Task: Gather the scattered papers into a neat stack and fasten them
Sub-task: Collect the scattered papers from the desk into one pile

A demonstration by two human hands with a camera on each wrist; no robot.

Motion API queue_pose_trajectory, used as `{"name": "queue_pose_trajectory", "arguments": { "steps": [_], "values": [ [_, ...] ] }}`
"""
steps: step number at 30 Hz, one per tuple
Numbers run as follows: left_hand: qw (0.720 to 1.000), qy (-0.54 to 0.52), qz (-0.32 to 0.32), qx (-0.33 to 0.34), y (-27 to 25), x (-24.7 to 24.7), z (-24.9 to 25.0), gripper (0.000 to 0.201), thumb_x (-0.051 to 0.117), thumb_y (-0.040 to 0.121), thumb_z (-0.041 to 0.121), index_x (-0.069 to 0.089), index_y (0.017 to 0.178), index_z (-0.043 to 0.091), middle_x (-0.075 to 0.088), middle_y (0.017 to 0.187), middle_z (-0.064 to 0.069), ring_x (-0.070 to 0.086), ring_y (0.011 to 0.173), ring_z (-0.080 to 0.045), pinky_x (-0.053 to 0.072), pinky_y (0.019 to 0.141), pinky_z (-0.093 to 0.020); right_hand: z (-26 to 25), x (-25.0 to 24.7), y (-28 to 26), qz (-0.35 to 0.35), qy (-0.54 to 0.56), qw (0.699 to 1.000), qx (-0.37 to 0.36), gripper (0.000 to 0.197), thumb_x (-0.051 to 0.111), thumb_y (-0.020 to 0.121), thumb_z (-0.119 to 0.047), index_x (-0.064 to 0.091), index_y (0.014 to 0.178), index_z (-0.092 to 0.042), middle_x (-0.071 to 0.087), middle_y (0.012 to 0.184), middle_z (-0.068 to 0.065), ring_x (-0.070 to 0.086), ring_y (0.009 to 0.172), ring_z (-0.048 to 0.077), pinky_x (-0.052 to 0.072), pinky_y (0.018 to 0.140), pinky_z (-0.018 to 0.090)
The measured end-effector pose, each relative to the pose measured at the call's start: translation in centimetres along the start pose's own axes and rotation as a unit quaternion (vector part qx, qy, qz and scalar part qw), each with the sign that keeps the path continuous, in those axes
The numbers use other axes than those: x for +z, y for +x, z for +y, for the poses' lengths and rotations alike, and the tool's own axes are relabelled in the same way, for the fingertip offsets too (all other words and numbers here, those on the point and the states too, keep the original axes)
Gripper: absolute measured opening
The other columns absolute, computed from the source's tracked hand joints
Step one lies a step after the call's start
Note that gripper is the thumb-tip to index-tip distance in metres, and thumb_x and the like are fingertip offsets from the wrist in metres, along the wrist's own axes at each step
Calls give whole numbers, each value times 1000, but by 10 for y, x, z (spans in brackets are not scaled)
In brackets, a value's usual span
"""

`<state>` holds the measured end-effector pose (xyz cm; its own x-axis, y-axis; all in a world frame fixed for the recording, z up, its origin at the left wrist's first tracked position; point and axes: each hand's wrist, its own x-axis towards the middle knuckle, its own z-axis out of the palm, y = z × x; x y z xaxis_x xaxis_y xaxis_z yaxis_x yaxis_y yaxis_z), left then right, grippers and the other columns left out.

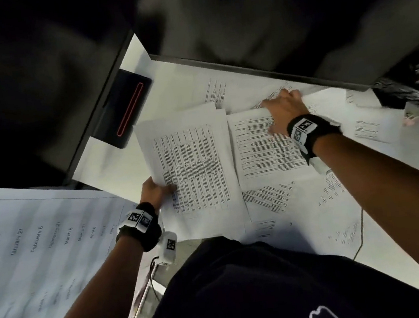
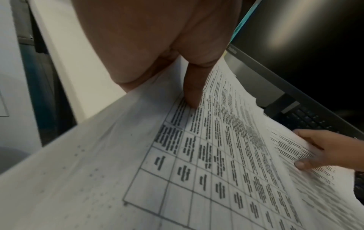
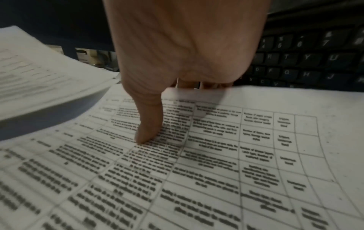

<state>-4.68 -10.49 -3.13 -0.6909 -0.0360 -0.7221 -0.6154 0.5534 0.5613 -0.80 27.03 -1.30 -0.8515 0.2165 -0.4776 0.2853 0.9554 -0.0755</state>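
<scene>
While the sheets lie scattered over the desk [image 1: 102, 151], I read the scene like this:

Step in hand: gathering; nothing is squared up or fastened yet, by my judgement.
Left hand: my left hand [image 1: 154, 192], lower centre of the head view, pinches the near edge of a bundle of table-printed pages [image 1: 191, 166], thumb on top, fingers hidden beneath.
Right hand: my right hand [image 1: 283, 112], right of centre, grips the far edge of a second printed sheet [image 1: 260, 150]; thumb on the print, fingers curled under that edge in the right wrist view.
Papers: more loose pages [image 1: 281, 197] lie fanned out below and right of both hands, overlapping.
Next move: I'd say bring the right sheet onto the left bundle, then collect the rest and tap the edges flush.
Fastener: I cannot spot a clip or stapler for certain; the dark device [image 1: 124, 111] at upper left is unclear.
Also nearby: a keyboard [image 3: 307, 62] just beyond the papers.
</scene>
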Motion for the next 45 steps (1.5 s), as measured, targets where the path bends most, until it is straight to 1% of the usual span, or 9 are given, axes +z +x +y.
{"name": "queue_pose_trajectory", "arguments": {
  "steps": [7, 12, 18, 22, 27, 31, 36, 40, 45],
  "values": [
    [994, -9, 111, 22, 18, -16, 41, 36, 64, 64, -15, 62, 100, -10, 68, 94, -20, 63, 83, -33, 56, 70, -34, 25, 13, -82, -83, 128, 985, 86, 45, 66, 88, -41, 59, 127, -20, 60, 127, 8, 58, 116, 29, 49, 95, 39],
    [984, -42, 173, 5, 32, -34, 36, 39, 65, 66, -12, 61, 105, -5, 70, 97, -22, 68, 89, -38, 56, 82, -39, -4, 59, -113, -81, 156, 983, 54, 33, 70, 83, -34, 68, 111, -16, 54, 122, 1, 56, 111, 23, 46, 92, 34],
    [991, 4, 132, 30, 27, -34, 20, 24, 60, 69, -7, 62, 93, -6, 69, 91, -31, 67, 76, -39, 58, 74, -50, -32, 41, -62, 88, 185, 976, 77, 35, 83, 72, -27, 77, 102, -9, 45, 138, 6, 40, 125, 29, 38, 108, 44],
    [995, -1, 99, 24, 18, -27, 13, 28, 65, 71, -9, 63, 99, -7, 70, 91, -25, 63, 70, -31, 58, 73, -43, -44, 22, -36, -17, 92, 991, 92, 61, 78, 77, -39, 60, 123, -2, 52, 125, 11, 50, 118, 29, 45, 100, 41],
    [998, -4, 65, 24, 7, -20, 8, 23, 66, 76, -8, 62, 97, 0, 71, 93, -24, 70, 79, -37, 59, 75, -52, -41, 7, -59, -80, 165, 976, 113, 51, 77, 80, -29, 58, 127, -17, 68, 119, 9, 67, 103, 29, 53, 89, 36],
    [998, 12, 38, 52, -4, -4, 13, 21, 58, 80, -13, 55, 77, 8, 65, 51, -6, 59, 38, -14, 54, 41, -29, -38, -29, -100, 26, 234, 962, 138, 54, 65, 87, -18, 37, 132, -27, 66, 119, 11, 62, 89, 29, 50, 83, 35],
    [995, 31, -32, 86, -11, 21, 15, 43, 51, 78, -14, 59, 117, 0, 70, 98, -13, 66, 81, -28, 57, 76, -39, -45, -85, -162, 107, 307, 941, 89, 48, 68, 89, -18, 50, 133, -23, 65, 118, 3, 62, 106, 27, 48, 93, 33],
    [990, 61, -59, 112, -22, 33, 16, 41, 55, 79, -11, 57, 117, 5, 68, 106, -11, 64, 95, -30, 53, 88, -41, -38, -105, -181, 171, 462, 868, 53, 31, 73, 86, -15, 68, 115, -18, 66, 96, -13, 65, 93, 10, 49, 74, 14],
    [986, 89, -52, 128, -30, 42, 12, 27, 59, 83, -4, 59, 109, 3, 67, 92, -9, 65, 86, -31, 52, 68, -29, -37, -83, -170, 160, 626, 762, 43, 27, 72, 85, -15, 64, 96, -38, 70, 96, -21, 67, 97, -4, 55, 86, 24]
  ]
}}
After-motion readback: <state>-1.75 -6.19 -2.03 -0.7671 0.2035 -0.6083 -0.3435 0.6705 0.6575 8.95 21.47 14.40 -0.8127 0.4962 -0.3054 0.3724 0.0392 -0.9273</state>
